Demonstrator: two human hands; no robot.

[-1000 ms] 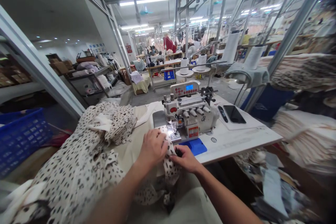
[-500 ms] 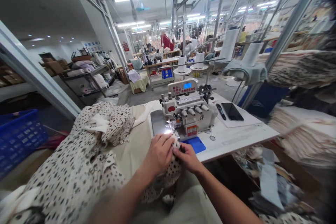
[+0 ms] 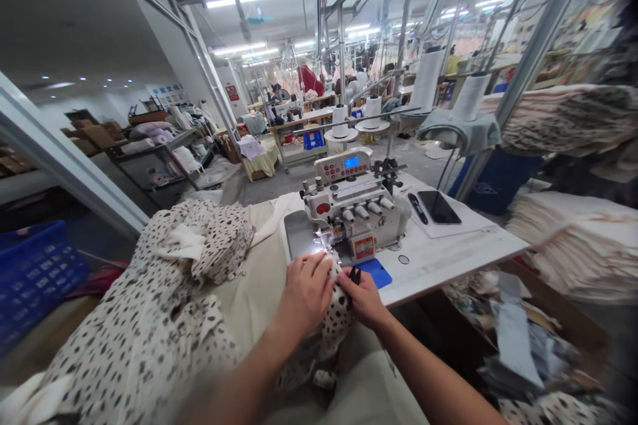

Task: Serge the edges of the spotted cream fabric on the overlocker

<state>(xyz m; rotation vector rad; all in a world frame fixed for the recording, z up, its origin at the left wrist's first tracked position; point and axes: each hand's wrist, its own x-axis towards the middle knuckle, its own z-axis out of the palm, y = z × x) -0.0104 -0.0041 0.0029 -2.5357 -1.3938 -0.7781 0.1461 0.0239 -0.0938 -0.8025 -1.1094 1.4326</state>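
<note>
A white sewing machine (image 3: 366, 209) with a lit blue display stands on the table. Just in front of its needle area, my left hand (image 3: 308, 289) lies over a piece of black-spotted white fabric (image 3: 337, 312), fingers together and pressing on it. My right hand (image 3: 363, 295) pinches the right edge of the same piece; a small dark tool (image 3: 355, 275) sticks up from this hand. The fabric hangs down below both hands. Its edge at the needle is partly hidden by my left fingers and glare.
Spotted fabric (image 3: 144, 299) is heaped at the left beside a blue basket (image 3: 40, 279). A phone (image 3: 439, 206) and a pen (image 3: 417, 208) lie right of the machine. A box of scraps (image 3: 553, 299) and stacked cloth (image 3: 583, 239) are at the right.
My right hand has shifted slightly right and the dark tool in it shows more clearly. More of the spotted piece now shows between my hands. The view has turned slightly.
</note>
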